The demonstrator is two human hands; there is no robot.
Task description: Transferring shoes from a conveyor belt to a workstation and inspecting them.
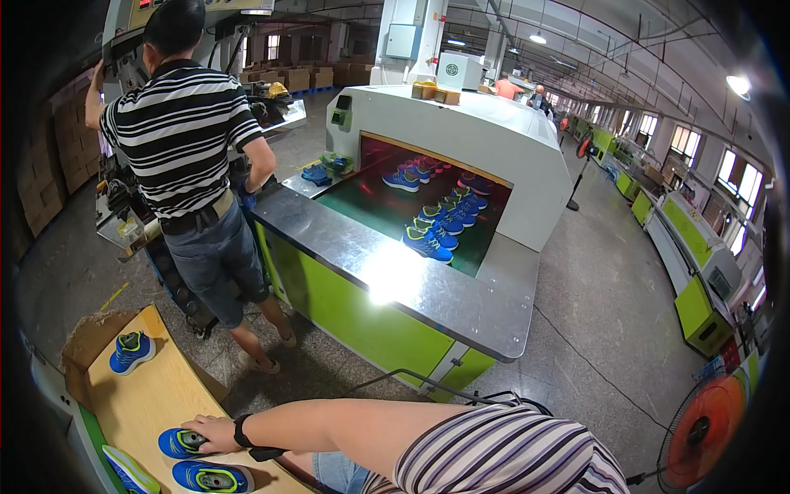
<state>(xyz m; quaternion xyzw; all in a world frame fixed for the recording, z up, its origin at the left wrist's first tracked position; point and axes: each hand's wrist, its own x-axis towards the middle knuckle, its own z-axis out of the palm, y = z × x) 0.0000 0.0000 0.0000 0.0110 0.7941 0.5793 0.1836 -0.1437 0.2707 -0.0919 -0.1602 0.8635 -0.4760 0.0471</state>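
Observation:
My right arm reaches across the lower edge to the left. My right hand (216,432) is closed on the heel end of a blue sneaker (173,443) with a lime-green collar and a dark insert in its opening. It rests on a light wooden tabletop (156,403). Just below it, another blue sneaker (197,475) stands upright, also with an insert. A third shoe (127,471), blue with a pale sole, lies tilted at the table's near left edge. Farther up the table sits a single blue sneaker (132,354). My left hand is out of view.
A grey-and-green tunnel machine (461,123) stands ahead, several blue sneakers (428,239) on its dark green belt (370,206). Its metal ledge (354,255) faces me. A person in a striped shirt (181,132) works at the left. A fan (699,428) and a floor cable (601,370) are at right.

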